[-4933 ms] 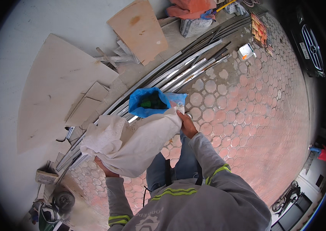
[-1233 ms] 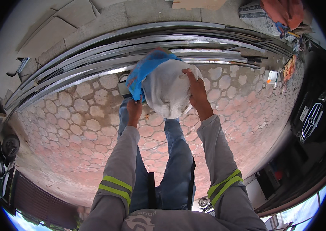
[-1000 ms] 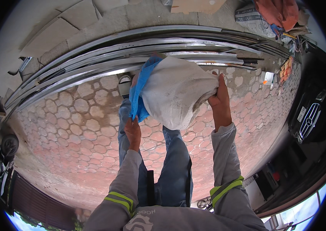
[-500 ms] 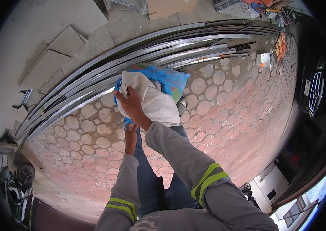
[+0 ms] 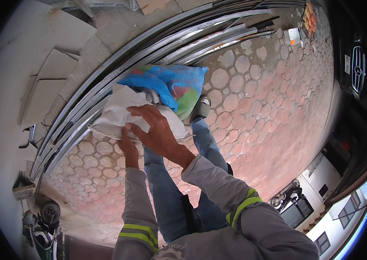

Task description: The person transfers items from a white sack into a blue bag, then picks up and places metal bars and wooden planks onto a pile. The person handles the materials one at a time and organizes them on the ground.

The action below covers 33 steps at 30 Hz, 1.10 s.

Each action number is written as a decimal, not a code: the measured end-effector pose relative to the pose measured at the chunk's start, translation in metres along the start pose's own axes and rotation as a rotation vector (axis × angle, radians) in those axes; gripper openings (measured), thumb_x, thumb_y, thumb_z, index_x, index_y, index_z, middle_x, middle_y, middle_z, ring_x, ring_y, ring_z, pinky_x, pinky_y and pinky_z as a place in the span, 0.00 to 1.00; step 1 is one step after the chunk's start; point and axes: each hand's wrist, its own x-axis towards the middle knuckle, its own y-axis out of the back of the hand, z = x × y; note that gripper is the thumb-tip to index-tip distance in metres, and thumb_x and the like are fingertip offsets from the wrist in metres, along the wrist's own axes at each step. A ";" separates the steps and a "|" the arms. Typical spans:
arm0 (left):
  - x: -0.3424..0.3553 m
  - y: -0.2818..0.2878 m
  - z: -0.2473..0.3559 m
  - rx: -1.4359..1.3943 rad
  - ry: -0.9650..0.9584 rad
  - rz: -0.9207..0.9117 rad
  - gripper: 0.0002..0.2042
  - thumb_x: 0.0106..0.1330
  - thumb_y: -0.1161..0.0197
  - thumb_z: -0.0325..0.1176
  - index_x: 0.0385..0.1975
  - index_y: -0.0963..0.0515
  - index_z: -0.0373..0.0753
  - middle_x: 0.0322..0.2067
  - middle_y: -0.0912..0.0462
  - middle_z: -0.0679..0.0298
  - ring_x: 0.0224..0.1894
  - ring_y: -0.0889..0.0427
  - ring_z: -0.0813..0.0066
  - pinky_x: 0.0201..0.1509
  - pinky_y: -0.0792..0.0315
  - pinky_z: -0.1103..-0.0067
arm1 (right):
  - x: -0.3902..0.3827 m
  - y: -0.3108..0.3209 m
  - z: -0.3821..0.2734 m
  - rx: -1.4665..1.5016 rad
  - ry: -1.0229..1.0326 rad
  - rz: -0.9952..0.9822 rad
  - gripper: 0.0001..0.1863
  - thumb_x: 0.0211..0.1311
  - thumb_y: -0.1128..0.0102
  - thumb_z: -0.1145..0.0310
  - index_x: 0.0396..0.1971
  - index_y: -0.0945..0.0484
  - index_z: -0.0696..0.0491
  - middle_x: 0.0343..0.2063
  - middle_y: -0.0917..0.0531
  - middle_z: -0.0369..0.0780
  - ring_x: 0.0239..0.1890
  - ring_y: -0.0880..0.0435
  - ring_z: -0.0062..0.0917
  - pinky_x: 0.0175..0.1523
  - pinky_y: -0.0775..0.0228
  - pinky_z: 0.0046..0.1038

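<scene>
My left hand (image 5: 129, 147) grips the lower edge of a white woven sack (image 5: 117, 102), its fingertips partly hidden by fabric and my other hand. My right hand (image 5: 157, 134) lies across that sack with fingers spread and slightly bent. Just beyond both hands, a blue bag (image 5: 185, 78) printed with red and green is bunched against the white sack, with some pale material showing between them. My right foot, in a grey sandal (image 5: 200, 112), is beside the blue bag.
Long metal profiles (image 5: 218, 34) lie along the wall, with board offcuts (image 5: 49, 95) behind. A dark car (image 5: 354, 69) stands at right on the paving (image 5: 265, 112). A wheel (image 5: 50, 212) is at lower left, motorcycles (image 5: 287, 195) at lower right, a white container (image 5: 294, 37) farther off.
Since half a second ago, the white sack has shifted left in the view and more of the blue bag shows on the right. My right hand's fingers have loosened and spread over the sack.
</scene>
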 end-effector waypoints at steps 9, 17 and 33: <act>0.009 -0.025 0.033 0.313 -0.064 -0.033 0.32 0.63 0.36 0.43 0.62 0.41 0.38 0.58 0.33 0.61 0.58 0.31 0.68 0.59 0.36 0.71 | -0.024 0.065 0.195 -0.039 -0.498 -0.111 0.29 0.54 0.36 0.63 0.58 0.30 0.46 0.41 0.18 0.46 0.44 0.19 0.36 0.49 0.30 0.32; -0.067 -0.020 -0.030 0.506 -0.103 0.375 0.31 0.61 0.36 0.35 0.63 0.40 0.34 0.59 0.33 0.56 0.57 0.31 0.65 0.58 0.35 0.71 | -0.046 0.078 0.129 -0.077 -0.464 -0.137 0.16 0.55 0.34 0.61 0.25 0.26 0.60 0.22 0.21 0.45 0.24 0.23 0.32 0.31 0.34 0.34; -0.110 -0.128 0.045 1.526 -1.049 -0.758 0.12 0.56 0.41 0.24 0.41 0.23 0.32 0.31 0.21 0.47 0.34 0.22 0.49 0.42 0.28 0.66 | -0.118 0.171 0.082 0.172 -0.513 0.167 0.18 0.65 0.42 0.61 0.19 0.32 0.54 0.18 0.33 0.29 0.25 0.38 0.12 0.27 0.45 0.23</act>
